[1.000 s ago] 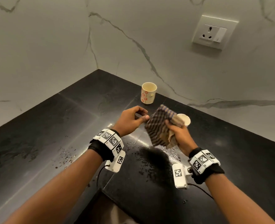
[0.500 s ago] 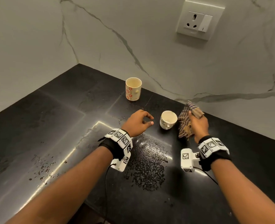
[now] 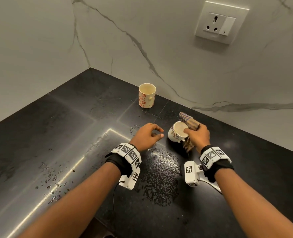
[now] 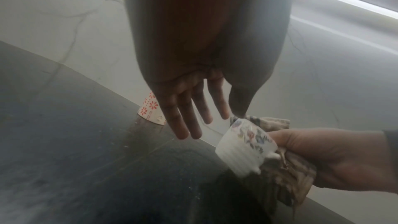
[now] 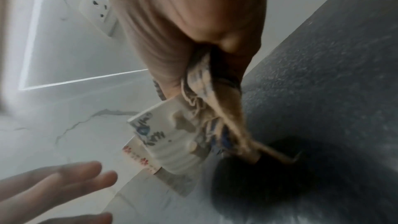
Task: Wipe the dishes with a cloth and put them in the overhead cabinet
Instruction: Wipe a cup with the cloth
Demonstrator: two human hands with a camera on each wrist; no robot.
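Two cups: we count a floral cup [image 3: 176, 134] lifted in the right hand [image 3: 198, 136], and a red-patterned mug [image 3: 147, 95] standing upright near the wall, well apart from both hands.
Right hand grip: thumb hooked over the rim into the cup's mouth, fingers curled behind, with the checked cloth [image 3: 188, 121] bunched in the same hand; the cup is tilted, mouth toward us.
Left hand: the left hand [image 3: 146, 136] hovers just beside the cup, fingers [image 4: 186, 122] spread and relaxed, holding nothing.
Counter: the black counter [image 3: 56, 134] carries a patch of water drops [image 3: 161, 177] below the hands.
Risk, slip: we judge a one-handed hold on cup plus cloth weak; a wet glaze could slide off the thumb and the cup drop.
Risk, handover: if the left hand closes late, the cup may tip out between the hands.
Risk, cloth: its trailing end [image 4: 288, 181] hangs toward the wet patch and may soak.
Cabinet: out of view.
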